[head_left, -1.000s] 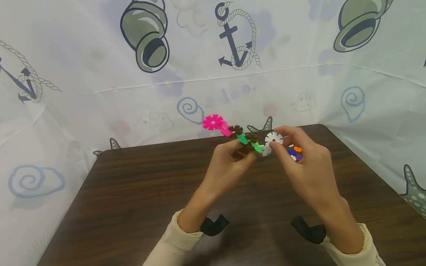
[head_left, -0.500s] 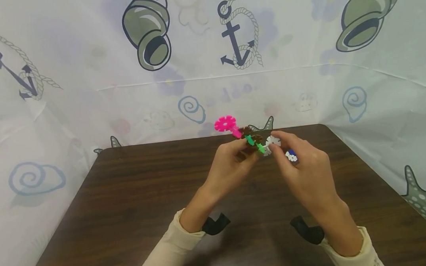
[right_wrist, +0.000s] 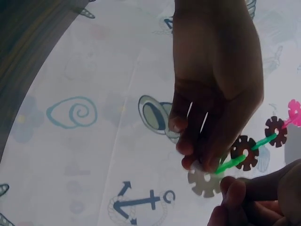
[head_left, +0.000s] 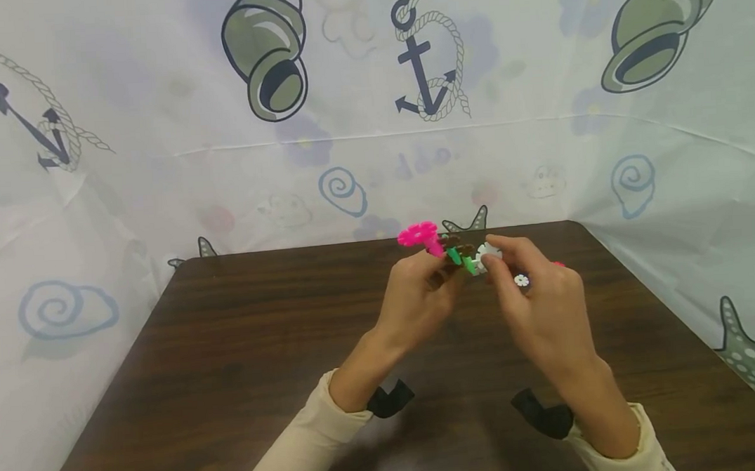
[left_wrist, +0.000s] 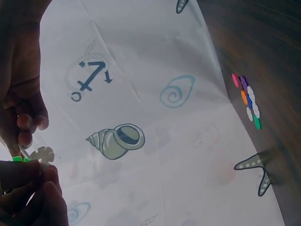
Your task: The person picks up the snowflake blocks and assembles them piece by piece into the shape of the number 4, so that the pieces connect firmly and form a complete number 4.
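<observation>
- Here we are, both hands raised above the tabletop, close together, with a chain of notched discs hanging between them in mid-air.
- The left hand grips the chain near its green end, likely to steady it right beside the joint.
- And the right hand? Thumb and fingers pinch a white disc at the chain's near end, a light hold that probably lets the slots be felt and lined up.
- Look at the right wrist view: a second white disc seems to show edge-on at the fingertips; whether the two whites are fully locked, I can't tell.
- Brown discs and green ones alternate, set crosswise, presumably because slot meets slot that way.
- Out at the far end, the pink disc juts free, away from the fingers, leaving the working end uncrowded.
- Off to the side, loose discs lie bunched on the tabletop, seemingly grouped for easy picking.
</observation>
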Demonstrator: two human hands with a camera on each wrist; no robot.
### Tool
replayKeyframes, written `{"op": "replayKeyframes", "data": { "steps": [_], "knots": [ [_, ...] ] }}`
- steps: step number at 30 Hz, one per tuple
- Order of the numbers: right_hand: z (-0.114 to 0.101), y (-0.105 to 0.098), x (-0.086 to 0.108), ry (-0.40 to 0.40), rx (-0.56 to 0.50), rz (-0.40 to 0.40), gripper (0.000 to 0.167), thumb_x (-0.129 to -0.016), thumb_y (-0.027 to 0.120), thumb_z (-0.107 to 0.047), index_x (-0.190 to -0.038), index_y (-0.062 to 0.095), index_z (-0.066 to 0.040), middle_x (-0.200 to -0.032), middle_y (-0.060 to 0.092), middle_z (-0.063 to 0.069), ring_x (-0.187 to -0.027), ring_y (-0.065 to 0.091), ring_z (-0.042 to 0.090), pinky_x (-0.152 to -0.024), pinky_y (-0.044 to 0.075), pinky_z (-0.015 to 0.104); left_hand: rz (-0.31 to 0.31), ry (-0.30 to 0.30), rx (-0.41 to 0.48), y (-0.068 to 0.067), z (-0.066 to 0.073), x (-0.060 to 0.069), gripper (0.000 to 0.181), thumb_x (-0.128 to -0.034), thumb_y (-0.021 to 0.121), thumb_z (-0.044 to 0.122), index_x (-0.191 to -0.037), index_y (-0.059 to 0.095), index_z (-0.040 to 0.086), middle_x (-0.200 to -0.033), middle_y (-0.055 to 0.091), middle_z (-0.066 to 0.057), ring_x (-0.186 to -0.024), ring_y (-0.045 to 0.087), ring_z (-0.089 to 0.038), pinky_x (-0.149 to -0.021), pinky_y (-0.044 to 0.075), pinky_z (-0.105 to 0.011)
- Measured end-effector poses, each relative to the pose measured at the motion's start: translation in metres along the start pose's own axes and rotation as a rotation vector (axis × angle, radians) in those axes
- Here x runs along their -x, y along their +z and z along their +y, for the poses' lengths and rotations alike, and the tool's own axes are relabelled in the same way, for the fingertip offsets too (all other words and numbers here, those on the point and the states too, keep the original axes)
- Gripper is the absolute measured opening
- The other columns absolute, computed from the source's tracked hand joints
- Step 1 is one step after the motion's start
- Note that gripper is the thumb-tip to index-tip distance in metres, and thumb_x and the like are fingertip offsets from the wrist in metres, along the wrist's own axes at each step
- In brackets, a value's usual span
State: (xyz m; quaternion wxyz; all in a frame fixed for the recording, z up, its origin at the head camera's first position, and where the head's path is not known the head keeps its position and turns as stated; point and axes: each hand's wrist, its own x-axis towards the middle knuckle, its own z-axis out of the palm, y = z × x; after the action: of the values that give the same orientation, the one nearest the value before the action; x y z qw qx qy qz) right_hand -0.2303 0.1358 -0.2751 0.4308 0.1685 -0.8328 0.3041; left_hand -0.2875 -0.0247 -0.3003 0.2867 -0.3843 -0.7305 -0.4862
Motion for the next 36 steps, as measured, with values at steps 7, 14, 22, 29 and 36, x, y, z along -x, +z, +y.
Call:
{"op": "replayKeyframes", "data": {
  "steps": [7,14,22,29,36],
  "knots": [
    [-0.004,-0.001,-0.001,0.053,-0.048,-0.037,0.023,-0.095,0.072,-0.003,-0.117,0.072,-0.001,-0.082,0.079,0.010,-0.057,0.060,0.007,-0.047,0.039,0.011,0.037,0.065,-0.013,0.000,0.002,-0.001,0.012,-0.0903,0.063,-0.004,-0.096,0.074,0.000,-0.083,0.071,-0.009,-0.069,0.062,-0.014,-0.066,0.053,-0.017],
    [-0.002,0.000,-0.003,0.092,-0.107,-0.041,0.022,-0.095,0.071,-0.004,-0.117,0.072,0.000,-0.074,0.075,0.005,-0.062,0.064,0.005,-0.051,0.044,0.006,0.040,0.074,-0.020,0.000,0.001,-0.004,0.010,-0.0914,0.063,-0.003,-0.091,0.073,0.001,-0.082,0.069,-0.007,-0.071,0.062,-0.013,-0.070,0.056,-0.019],
    [0.004,-0.004,-0.005,0.135,-0.189,-0.076,0.023,-0.098,0.070,-0.013,-0.120,0.073,-0.009,-0.075,0.075,0.003,-0.058,0.055,0.005,-0.052,0.045,0.013,0.017,-0.025,0.041,-0.001,0.000,-0.001,0.011,-0.0909,0.070,-0.001,-0.099,0.075,0.002,-0.087,0.076,-0.010,-0.073,0.069,-0.016,-0.066,0.057,-0.018],
    [0.016,-0.015,-0.012,0.282,-0.198,-0.055,0.027,-0.104,0.062,-0.026,-0.127,0.072,-0.017,-0.074,0.071,-0.003,-0.065,0.062,0.007,-0.059,0.047,0.016,0.037,-0.088,0.041,-0.003,0.004,-0.001,0.011,-0.0889,0.068,-0.002,-0.096,0.075,0.002,-0.085,0.076,-0.010,-0.075,0.070,-0.017,-0.068,0.058,-0.019],
    [0.036,-0.017,-0.019,0.343,-0.132,-0.068,0.030,-0.104,0.062,-0.032,-0.125,0.072,-0.015,-0.090,0.075,0.006,-0.067,0.062,0.004,-0.059,0.051,0.012,0.035,-0.072,0.053,-0.006,0.005,-0.003,0.010,-0.0892,0.067,-0.003,-0.095,0.075,0.000,-0.089,0.078,-0.012,-0.078,0.072,-0.019,-0.070,0.059,-0.019]
  ]
}}
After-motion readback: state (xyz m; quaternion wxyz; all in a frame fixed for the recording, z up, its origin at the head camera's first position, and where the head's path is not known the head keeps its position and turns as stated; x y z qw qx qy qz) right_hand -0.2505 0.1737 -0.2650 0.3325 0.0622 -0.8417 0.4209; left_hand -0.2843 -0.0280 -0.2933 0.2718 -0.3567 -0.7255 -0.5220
